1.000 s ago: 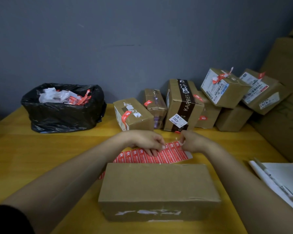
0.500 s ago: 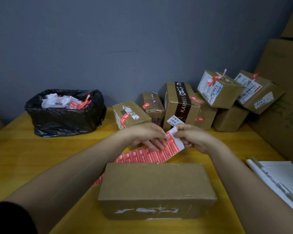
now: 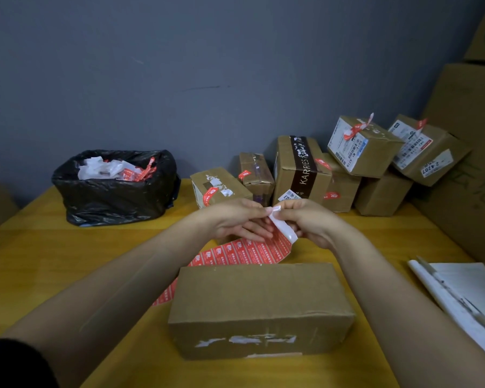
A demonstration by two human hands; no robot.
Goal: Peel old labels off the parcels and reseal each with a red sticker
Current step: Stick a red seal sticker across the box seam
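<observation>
Raised off the tabletop since a second ago, the far end of the long strip of red stickers (image 3: 247, 252) now curls upward between both hands, which have come up and drawn closer together. Beneath the hands spreads the yellow wooden table (image 3: 53, 261). Nearer the person than the hands, between the two forearms, sits an oblong brown cardboard parcel (image 3: 261, 298) with torn white label scraps on its near face. Well off to the left of the left hand stands a black plastic bag (image 3: 115, 200), open and stuffed with white and red scraps. Just beyond both hands, and running off past the right hand, a row of smaller brown cardboard parcels (image 3: 300, 169) lines the grey wall. Several bear red stickers, and two tilted on top carry white printed labels. Well to the right of the right hand lies a white sheet of paper (image 3: 476, 287) with a pen (image 3: 457, 299) on it. The left hand (image 3: 235, 219) pinches the strip's raised end between thumb and fingers. The right hand (image 3: 311, 222) grips the white tip of that same end, fingers curled. From the hands the strip trails down to the table and passes behind the near parcel's left corner.
</observation>
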